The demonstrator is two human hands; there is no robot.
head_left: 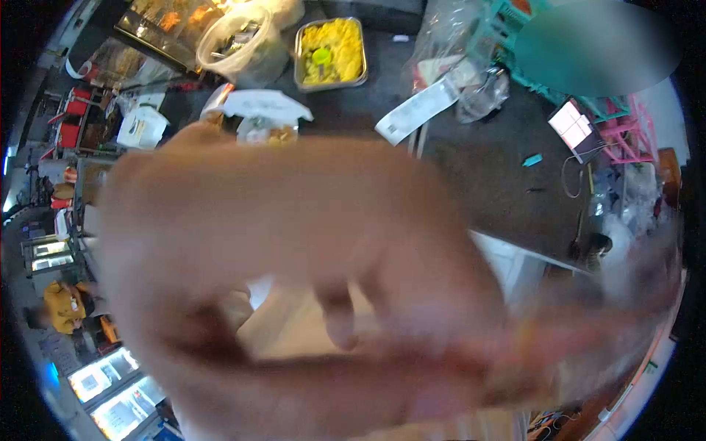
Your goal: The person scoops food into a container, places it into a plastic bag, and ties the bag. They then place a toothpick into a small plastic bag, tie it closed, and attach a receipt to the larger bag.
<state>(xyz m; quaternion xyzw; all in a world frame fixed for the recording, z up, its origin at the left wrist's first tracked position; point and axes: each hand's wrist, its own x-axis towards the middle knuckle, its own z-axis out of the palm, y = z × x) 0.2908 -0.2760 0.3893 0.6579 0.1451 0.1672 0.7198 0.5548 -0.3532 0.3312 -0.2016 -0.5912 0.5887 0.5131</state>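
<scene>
Blurred bare skin fills the middle of the head view, very close to the camera. Curled fingers show in a gap, over a pale wooden surface. Which of my hands this is, and whether both are there, I cannot tell; what they hold, if anything, is hidden. Just above the skin, a clear bag with a white paper is partly covered. A white printed slip lies on the dark counter.
A metal tray of yellow food stands beside a white tub. Further right are a teal basket, a white-screened device and a pink rack. A person in yellow is at the far left, near lit fridges.
</scene>
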